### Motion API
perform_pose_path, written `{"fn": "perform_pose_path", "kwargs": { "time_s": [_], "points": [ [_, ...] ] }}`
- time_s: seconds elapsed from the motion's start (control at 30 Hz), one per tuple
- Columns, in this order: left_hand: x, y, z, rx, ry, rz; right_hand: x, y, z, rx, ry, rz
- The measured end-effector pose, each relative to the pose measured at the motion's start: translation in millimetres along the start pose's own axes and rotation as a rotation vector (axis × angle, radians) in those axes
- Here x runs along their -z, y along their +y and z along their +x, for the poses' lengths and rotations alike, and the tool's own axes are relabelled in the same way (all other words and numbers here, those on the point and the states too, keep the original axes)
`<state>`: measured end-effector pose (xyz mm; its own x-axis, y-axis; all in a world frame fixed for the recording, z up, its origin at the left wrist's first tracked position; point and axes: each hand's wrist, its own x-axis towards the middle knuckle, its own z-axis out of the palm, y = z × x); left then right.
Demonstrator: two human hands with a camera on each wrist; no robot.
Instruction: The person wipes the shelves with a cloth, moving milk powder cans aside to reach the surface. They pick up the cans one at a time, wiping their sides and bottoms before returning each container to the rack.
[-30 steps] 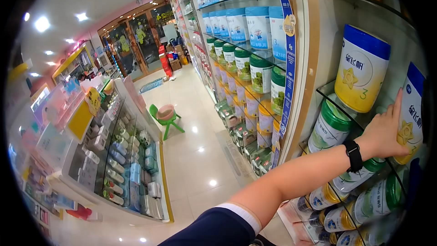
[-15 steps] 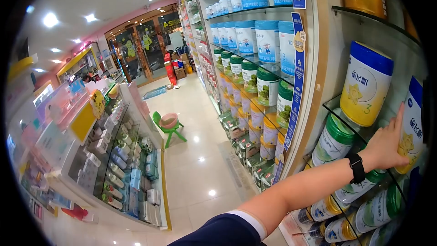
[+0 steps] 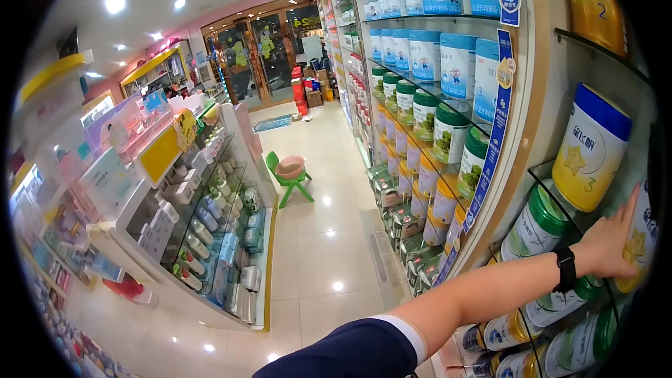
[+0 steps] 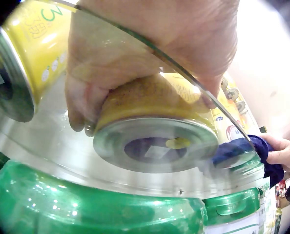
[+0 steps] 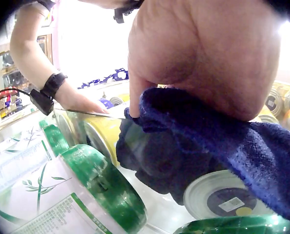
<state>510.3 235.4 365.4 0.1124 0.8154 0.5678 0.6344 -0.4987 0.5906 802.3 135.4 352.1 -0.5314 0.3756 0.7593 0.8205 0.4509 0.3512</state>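
Note:
In the head view my left hand (image 3: 607, 245), a black strap at its wrist, lies around a yellow can (image 3: 635, 241) at the right edge. From below, the left wrist view shows that hand (image 4: 155, 44) gripping the sides of the can (image 4: 157, 105) on a glass shelf. My right hand (image 5: 203, 58) holds a dark blue cloth (image 5: 179, 146), which hangs over the shelf edge; most of its fingers are hidden. The cloth (image 4: 238, 148) is to the right of the held can in the left wrist view. The right hand is outside the head view.
A blue-lidded yellow can (image 3: 591, 150) stands left of the held one. Green-lidded cans (image 3: 535, 220) fill the shelf below. Beyond the wooden upright are shelves of blue-white cans (image 3: 458, 66). A glass display counter (image 3: 203, 220) and a green chair (image 3: 287, 182) stand to the left.
The head view has turned left and up, so the shelves sit farther right and lower in the picture. My left hand stays on the same can, which is now partly cut off by the view's edge.

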Motion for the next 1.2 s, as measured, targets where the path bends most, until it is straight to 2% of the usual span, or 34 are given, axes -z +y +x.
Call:
{"fn": "perform_pose_path", "kwargs": {
  "time_s": [0.1,0.13,0.2,0.23,0.3,0.37,0.4,0.47,0.5,0.53,0.57,0.6,0.7,0.73,1.03,1.17,1.2],
  "points": [
    [-3.3,-1.7,3.5,-0.035,0.006,-0.002,8.3,-1.0,-6.6,-0.031,-0.006,-0.003],
    [-8.9,5.2,0.2,-0.06,0.009,-0.026,26.4,-4.1,-17.0,-0.09,-0.053,-0.077],
    [-3.0,-2.8,-0.7,-0.079,0.065,-0.038,21.1,-10.1,-1.9,-0.085,-0.032,-0.008],
    [6.8,7.6,-3.2,-0.063,0.023,-0.074,31.0,-7.5,-0.7,-0.085,-0.038,-0.02],
    [10.2,12.1,-3.9,-0.048,0.0,-0.049,20.5,-10.5,3.2,-0.07,-0.047,0.034],
    [25.7,10.0,3.0,-0.037,0.022,-0.041,-26.8,28.4,-43.0,-0.329,-0.222,0.09],
    [31.3,11.0,4.2,-0.027,0.029,-0.028,-18.8,23.1,-38.6,-0.297,-0.231,0.034],
    [11.0,14.1,-5.1,-0.017,0.018,0.026,-22.9,22.6,-31.2,-0.28,-0.186,0.027],
    [10.6,12.1,-4.4,-0.027,0.024,-0.042,-17.8,28.0,-37.7,-0.229,-0.194,0.032],
    [-1.1,11.9,-3.8,-0.056,0.02,-0.06,-9.1,23.3,-45.8,-0.284,-0.199,0.023],
    [5.7,8.9,-2.6,-0.073,0.062,-0.039,-18.9,19.4,-38.1,-0.3,-0.168,0.046],
    [10.5,10.6,-4.4,-0.05,0.02,-0.046,-19.3,18.9,-38.4,-0.302,-0.159,0.064],
    [9.9,8.9,-4.0,-0.045,0.031,-0.038,-27.3,29.5,-44.8,-0.289,-0.162,0.053],
    [12.6,12.1,-4.8,-0.029,0.012,-0.017,-26.8,23.0,-45.2,-0.366,-0.163,0.089],
    [9.0,8.2,-3.3,-0.054,0.044,-0.089,-50.8,38.9,-65.4,-0.468,-0.145,0.128],
    [12.4,9.8,-5.1,-0.047,0.011,-0.065,-44.8,37.9,-60.1,-0.422,-0.135,0.173],
    [11.6,9.0,-4.1,-0.05,0.049,-0.04,-39.6,36.7,-56.3,-0.366,-0.152,0.133]
  ]
}}
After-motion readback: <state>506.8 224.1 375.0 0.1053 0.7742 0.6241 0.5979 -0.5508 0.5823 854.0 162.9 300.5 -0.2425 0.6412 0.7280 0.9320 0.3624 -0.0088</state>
